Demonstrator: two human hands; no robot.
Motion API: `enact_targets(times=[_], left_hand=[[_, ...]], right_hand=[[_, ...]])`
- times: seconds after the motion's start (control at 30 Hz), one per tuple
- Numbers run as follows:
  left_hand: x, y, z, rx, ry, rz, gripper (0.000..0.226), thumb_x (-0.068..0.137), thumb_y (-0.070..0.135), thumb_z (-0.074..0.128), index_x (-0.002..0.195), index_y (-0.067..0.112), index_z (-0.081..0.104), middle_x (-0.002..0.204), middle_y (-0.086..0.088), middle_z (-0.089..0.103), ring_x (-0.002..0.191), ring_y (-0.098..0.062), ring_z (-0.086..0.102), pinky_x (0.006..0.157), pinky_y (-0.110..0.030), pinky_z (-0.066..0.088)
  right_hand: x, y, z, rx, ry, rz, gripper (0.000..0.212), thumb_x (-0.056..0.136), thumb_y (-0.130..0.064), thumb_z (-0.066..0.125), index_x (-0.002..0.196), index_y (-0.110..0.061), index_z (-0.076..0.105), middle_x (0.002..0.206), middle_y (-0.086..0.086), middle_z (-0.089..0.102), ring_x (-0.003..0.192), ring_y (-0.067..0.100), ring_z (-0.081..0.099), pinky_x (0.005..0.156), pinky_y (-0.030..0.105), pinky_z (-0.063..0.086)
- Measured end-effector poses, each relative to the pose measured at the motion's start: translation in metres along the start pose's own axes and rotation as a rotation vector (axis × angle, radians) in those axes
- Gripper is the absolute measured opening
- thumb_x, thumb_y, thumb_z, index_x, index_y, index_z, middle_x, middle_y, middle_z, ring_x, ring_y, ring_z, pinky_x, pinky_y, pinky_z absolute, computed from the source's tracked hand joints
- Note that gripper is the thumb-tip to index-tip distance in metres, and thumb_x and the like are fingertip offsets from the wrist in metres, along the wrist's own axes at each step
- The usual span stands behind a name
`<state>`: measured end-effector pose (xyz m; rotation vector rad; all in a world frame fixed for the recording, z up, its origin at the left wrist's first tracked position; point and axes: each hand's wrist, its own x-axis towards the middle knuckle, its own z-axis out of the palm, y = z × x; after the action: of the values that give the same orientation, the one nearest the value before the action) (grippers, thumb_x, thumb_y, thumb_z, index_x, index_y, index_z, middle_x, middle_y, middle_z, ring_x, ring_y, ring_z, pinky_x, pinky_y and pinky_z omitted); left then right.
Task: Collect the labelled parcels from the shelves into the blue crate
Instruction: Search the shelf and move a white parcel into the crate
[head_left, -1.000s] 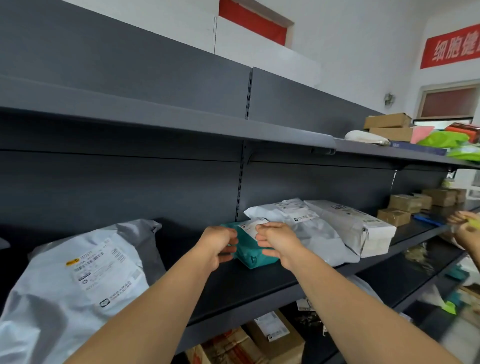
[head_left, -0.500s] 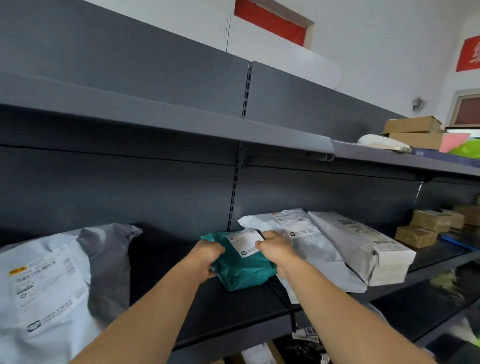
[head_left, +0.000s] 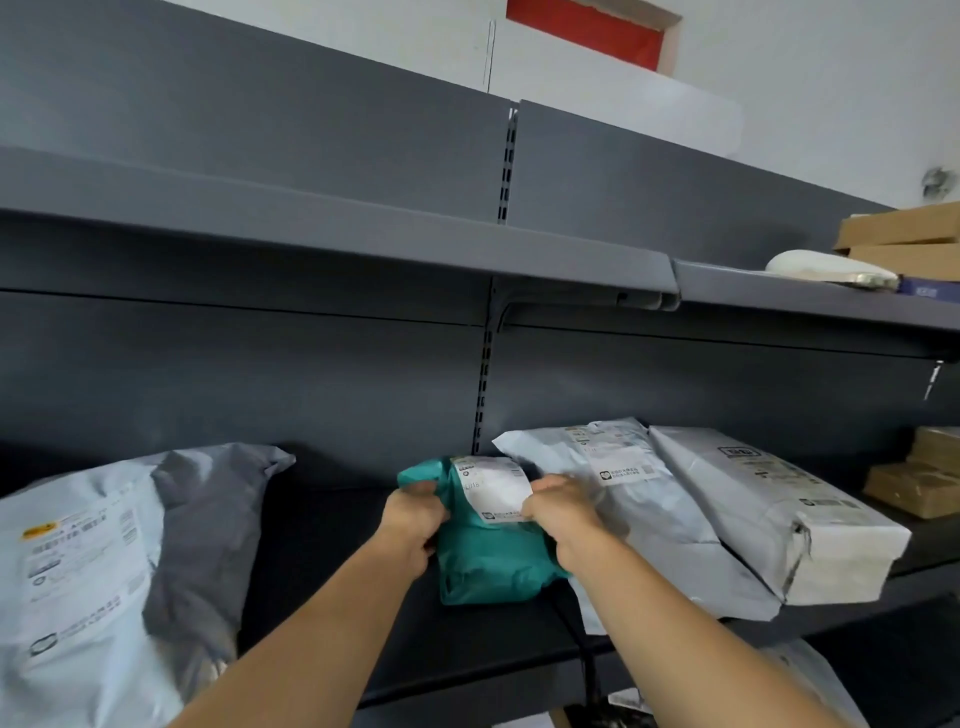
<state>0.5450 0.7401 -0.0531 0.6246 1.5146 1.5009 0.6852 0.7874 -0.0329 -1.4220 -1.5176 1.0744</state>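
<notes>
A small teal parcel (head_left: 485, 558) with a white shipping label stands on the dark middle shelf (head_left: 467, 654). My left hand (head_left: 413, 519) grips its left upper edge and my right hand (head_left: 563, 512) grips its right side at the label. A flat grey-white mailer (head_left: 649, 499) leans right behind my right hand, and a block-shaped grey parcel (head_left: 774, 514) lies to its right. A big grey labelled bag (head_left: 109, 566) fills the shelf's left end. The blue crate is not in view.
The upper shelf (head_left: 363, 239) overhangs just above the parcels and is bare on the left. At its right end lie cardboard boxes (head_left: 904, 239) and a white pouch (head_left: 826, 267). More brown boxes (head_left: 919, 483) sit far right on the middle shelf.
The view has swung left and drawn closer to the shelf. Both hands have tightened on the teal parcel and its label now faces up toward me.
</notes>
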Motion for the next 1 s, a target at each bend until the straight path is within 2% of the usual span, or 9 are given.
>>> enact_targets(times=[0.1,0.2,0.3,0.57,0.73,0.87,0.93,0.97,1.0], left_hand=[[-0.002,0.001,-0.002,-0.128,-0.011,0.078,0.042,0.083,-0.018,0.033,0.089,0.010,0.064,0.089,-0.014,0.069,0.080,-0.028,0.065,0.066,-0.037,0.056],[-0.010,0.005,-0.003,-0.233,-0.008,0.144,0.041,0.083,-0.020,0.030,0.083,0.007,0.061,0.083,-0.013,0.068,0.073,-0.026,0.064,0.056,-0.031,0.053],[-0.015,0.010,-0.002,-0.304,0.015,0.179,0.040,0.082,-0.021,0.029,0.074,0.008,0.055,0.076,-0.010,0.065,0.068,-0.022,0.062,0.046,-0.025,0.052],[-0.022,0.015,-0.001,-0.364,0.035,0.217,0.040,0.083,-0.021,0.029,0.068,0.010,0.050,0.076,-0.010,0.064,0.070,-0.023,0.061,0.059,-0.032,0.049],[-0.017,0.014,-0.003,-0.316,0.073,0.164,0.036,0.084,-0.015,0.034,0.070,0.012,0.054,0.078,-0.009,0.064,0.071,-0.025,0.060,0.063,-0.035,0.052],[-0.001,0.006,-0.007,-0.165,0.193,0.057,0.030,0.089,0.001,0.039,0.106,0.005,0.063,0.097,-0.015,0.067,0.085,-0.031,0.063,0.079,-0.043,0.056],[-0.001,0.004,-0.006,-0.075,0.238,0.055,0.028,0.090,0.005,0.040,0.107,-0.001,0.061,0.089,-0.015,0.063,0.078,-0.029,0.058,0.071,-0.037,0.052],[-0.001,0.004,-0.005,0.008,0.261,0.075,0.026,0.089,0.008,0.042,0.106,-0.001,0.060,0.091,-0.013,0.060,0.080,-0.028,0.055,0.072,-0.035,0.050],[-0.004,0.005,-0.003,0.115,0.281,0.093,0.034,0.086,0.012,0.045,0.117,0.001,0.056,0.100,-0.012,0.058,0.090,-0.029,0.055,0.080,-0.034,0.048]], right_hand=[[0.000,0.001,0.001,0.123,-0.003,-0.034,0.022,0.079,0.011,0.056,0.092,-0.004,0.064,0.084,0.003,0.057,0.068,0.008,0.047,0.058,0.020,0.041],[-0.003,0.002,0.002,0.230,0.019,-0.095,0.023,0.077,0.011,0.056,0.071,-0.011,0.058,0.077,0.003,0.061,0.066,0.011,0.051,0.055,0.019,0.040],[-0.006,0.000,0.003,0.310,0.035,-0.186,0.028,0.078,0.013,0.055,0.064,-0.011,0.053,0.069,0.003,0.060,0.065,0.013,0.051,0.050,0.012,0.039],[-0.011,-0.006,0.000,0.331,0.036,-0.266,0.027,0.078,0.012,0.055,0.063,-0.011,0.053,0.070,0.004,0.061,0.066,0.013,0.054,0.054,0.017,0.039],[-0.012,-0.007,-0.001,0.338,0.018,-0.203,0.020,0.078,0.011,0.057,0.078,-0.008,0.063,0.073,-0.002,0.061,0.065,0.009,0.052,0.057,0.017,0.040],[-0.006,-0.004,0.001,0.238,-0.024,-0.093,0.025,0.077,0.010,0.058,0.090,-0.008,0.068,0.071,-0.005,0.057,0.066,0.011,0.049,0.056,0.019,0.039],[-0.003,0.000,0.002,0.199,-0.084,-0.026,0.025,0.076,0.009,0.059,0.091,-0.010,0.067,0.072,-0.002,0.056,0.066,0.012,0.049,0.053,0.019,0.037],[-0.001,0.002,0.002,0.187,-0.112,-0.004,0.026,0.076,0.007,0.060,0.094,-0.009,0.068,0.077,0.001,0.059,0.070,0.014,0.052,0.055,0.019,0.038],[0.000,0.004,0.002,0.180,-0.131,0.005,0.027,0.077,0.005,0.061,0.098,-0.009,0.068,0.083,0.003,0.061,0.077,0.016,0.055,0.059,0.020,0.041]])
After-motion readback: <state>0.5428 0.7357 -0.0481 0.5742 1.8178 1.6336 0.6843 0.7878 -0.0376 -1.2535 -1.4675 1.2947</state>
